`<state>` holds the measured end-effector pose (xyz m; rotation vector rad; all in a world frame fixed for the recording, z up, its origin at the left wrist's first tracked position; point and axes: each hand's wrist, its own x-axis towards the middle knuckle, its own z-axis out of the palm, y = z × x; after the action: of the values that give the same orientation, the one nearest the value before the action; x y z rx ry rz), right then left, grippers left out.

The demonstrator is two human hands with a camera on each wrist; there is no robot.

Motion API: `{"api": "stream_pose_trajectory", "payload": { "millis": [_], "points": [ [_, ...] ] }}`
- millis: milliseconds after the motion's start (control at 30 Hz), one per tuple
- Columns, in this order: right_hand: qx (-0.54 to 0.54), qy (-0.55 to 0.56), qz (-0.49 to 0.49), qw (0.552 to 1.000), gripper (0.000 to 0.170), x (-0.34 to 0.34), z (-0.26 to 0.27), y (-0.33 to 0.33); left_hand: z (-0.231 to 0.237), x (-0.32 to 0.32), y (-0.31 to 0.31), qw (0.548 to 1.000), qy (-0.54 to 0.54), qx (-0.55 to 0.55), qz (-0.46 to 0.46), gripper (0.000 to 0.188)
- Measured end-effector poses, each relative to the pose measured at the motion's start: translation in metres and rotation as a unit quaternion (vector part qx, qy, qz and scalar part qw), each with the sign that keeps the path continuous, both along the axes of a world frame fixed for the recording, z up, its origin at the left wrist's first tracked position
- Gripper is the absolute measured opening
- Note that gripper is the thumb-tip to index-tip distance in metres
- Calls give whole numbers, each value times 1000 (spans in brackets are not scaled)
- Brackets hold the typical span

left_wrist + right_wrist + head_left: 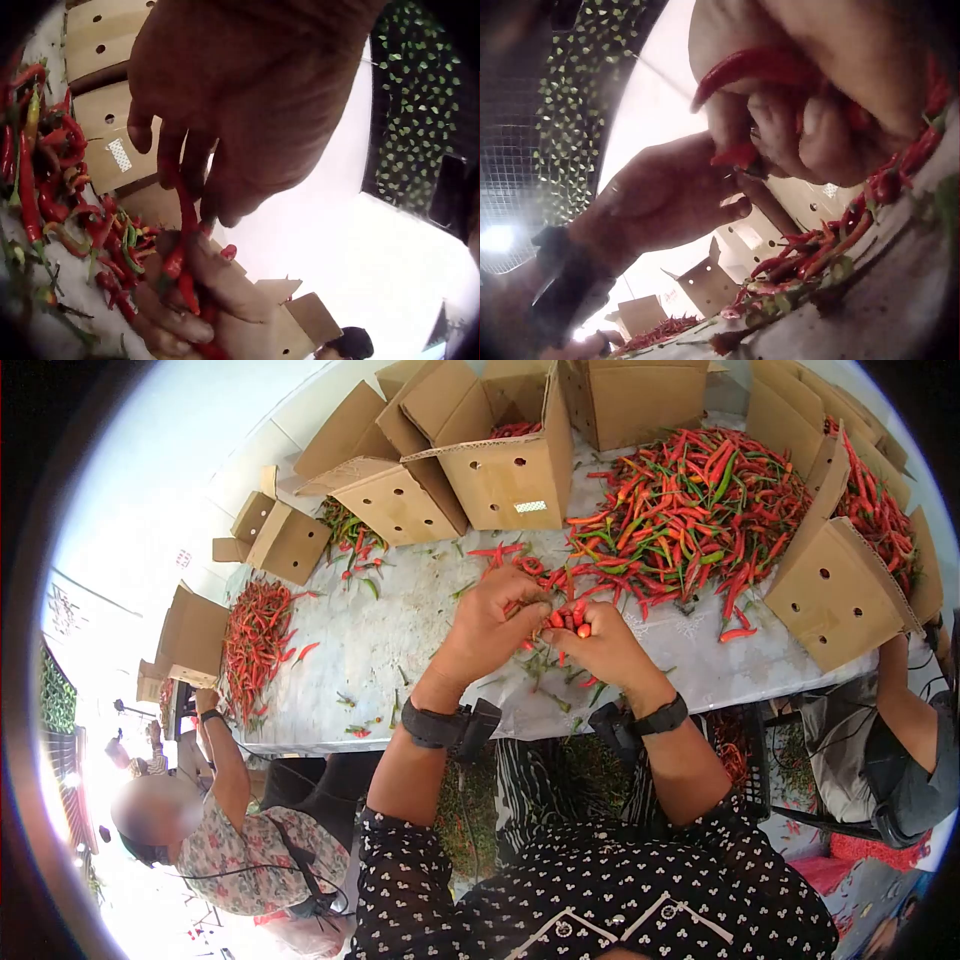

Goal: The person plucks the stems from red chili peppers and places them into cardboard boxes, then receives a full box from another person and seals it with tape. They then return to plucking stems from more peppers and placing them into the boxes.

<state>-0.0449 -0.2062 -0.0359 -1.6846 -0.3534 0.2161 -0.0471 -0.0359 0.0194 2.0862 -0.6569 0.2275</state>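
Note:
Several red chili peppers (570,622) are bunched in my right hand (612,650), its fingers curled around them. In the right wrist view, one long chili (754,66) lies across that hand and another chili's end (736,156) pokes out below. My left hand (490,628) meets the right one over the table, thumb and fingertips pinching at a red chili (184,206) in the left wrist view. The exact spot it pinches is hidden by its fingers. Loose chilies (52,180) and green stems (545,670) lie just beneath both hands.
A big chili heap (690,510) covers the table's (420,600) right side; a smaller heap (258,640) lies left. Open cardboard boxes (510,475) line the back, with another box (845,595) at right. One person (250,850) sits at left, another person's arm (905,705) shows at right.

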Motion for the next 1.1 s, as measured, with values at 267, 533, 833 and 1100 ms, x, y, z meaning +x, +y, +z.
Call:
{"api": "stream_pose_trajectory", "payload": {
  "millis": [267, 533, 833, 1100],
  "points": [
    [-19, -10, 85, 996, 14, -5, 17, -6, -1, 1, 11, 987, 145, -59, 22, 12],
    [366, 221, 34, 903, 13, 5, 12, -19, 1, -14, 44, 978, 123, 99, 133, 22],
    [370, 267, 3, 890, 16, 9, 7, -18, -30, 9, 28, 910, 35, 339, 237, 20],
    [368, 262, 32, 891, 10, 4, 5, -8, -23, -19, 24, 947, 237, -53, 210, 18]
  ]
}}
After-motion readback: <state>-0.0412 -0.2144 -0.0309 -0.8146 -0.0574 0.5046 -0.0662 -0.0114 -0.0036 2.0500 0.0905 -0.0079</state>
